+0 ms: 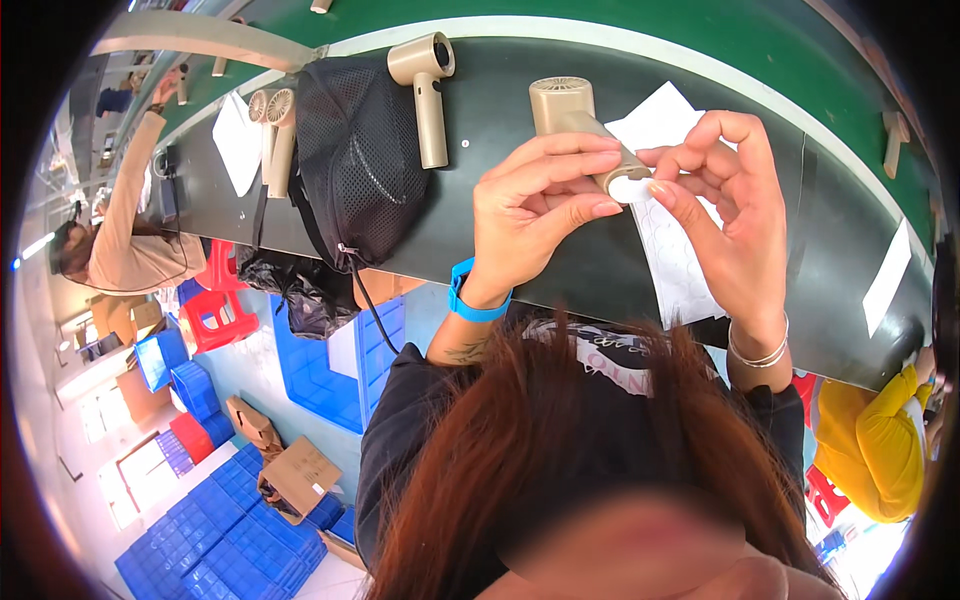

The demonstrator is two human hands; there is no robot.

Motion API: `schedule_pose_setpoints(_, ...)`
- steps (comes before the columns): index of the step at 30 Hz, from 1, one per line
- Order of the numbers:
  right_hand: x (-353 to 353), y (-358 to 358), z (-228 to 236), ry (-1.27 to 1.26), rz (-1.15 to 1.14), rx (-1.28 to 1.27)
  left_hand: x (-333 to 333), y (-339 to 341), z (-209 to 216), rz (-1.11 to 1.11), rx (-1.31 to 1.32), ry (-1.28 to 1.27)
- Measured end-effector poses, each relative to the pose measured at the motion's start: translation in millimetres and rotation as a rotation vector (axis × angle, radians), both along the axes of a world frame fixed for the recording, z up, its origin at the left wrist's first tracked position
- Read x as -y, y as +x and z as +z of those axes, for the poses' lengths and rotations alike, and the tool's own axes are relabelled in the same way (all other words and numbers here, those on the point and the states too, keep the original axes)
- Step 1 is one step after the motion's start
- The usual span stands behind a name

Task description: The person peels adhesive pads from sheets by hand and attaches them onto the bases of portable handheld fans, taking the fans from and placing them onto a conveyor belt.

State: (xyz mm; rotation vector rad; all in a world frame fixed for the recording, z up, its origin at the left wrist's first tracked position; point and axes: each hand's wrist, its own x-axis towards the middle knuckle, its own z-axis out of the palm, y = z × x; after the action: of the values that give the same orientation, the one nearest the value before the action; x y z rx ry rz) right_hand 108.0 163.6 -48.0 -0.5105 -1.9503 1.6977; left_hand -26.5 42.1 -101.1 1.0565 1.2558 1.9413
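My left hand (535, 190) is wrapped round the handle of a beige handheld fan (562, 100), whose round grilled head points away from me. At the near end of the handle lies a white round sticker (630, 189). Thumb and fingertips of my right hand (735, 215) pinch the sticker's edge against that end. Under my hands a white sheet (682, 275) with faint round outlines rests on the dark table (590, 262). Another white paper (660, 112) lies beyond it, partly hidden by my fingers.
Left of my hands stand another beige fan (432, 125), a black mesh bag (360, 160) and two more fans (280, 140). A green conveyor belt (680, 30) runs along the far side. Co-workers sit at left (135, 240) and right (870, 445). Blue crates (225, 530) stack behind.
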Motion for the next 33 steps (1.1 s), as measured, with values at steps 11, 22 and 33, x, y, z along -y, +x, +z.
schedule_pose_setpoints(11, 0.2, -0.6, 0.8, 0.008, -0.004, 0.010, 0.2, -0.2, -0.2, -0.004, 0.004, -0.012)
schedule_pose_setpoints(22, 2.7, -1.1, 3.0, 0.045, -0.037, 0.031, -0.2, 1.1, -0.6, -0.004, 0.011, -0.024)
schedule_pose_setpoints(33, 3.3, -0.3, 1.1, 0.195, -0.087, 0.037, -0.5, 10.7, 3.0, 0.017, 0.047, -0.050)
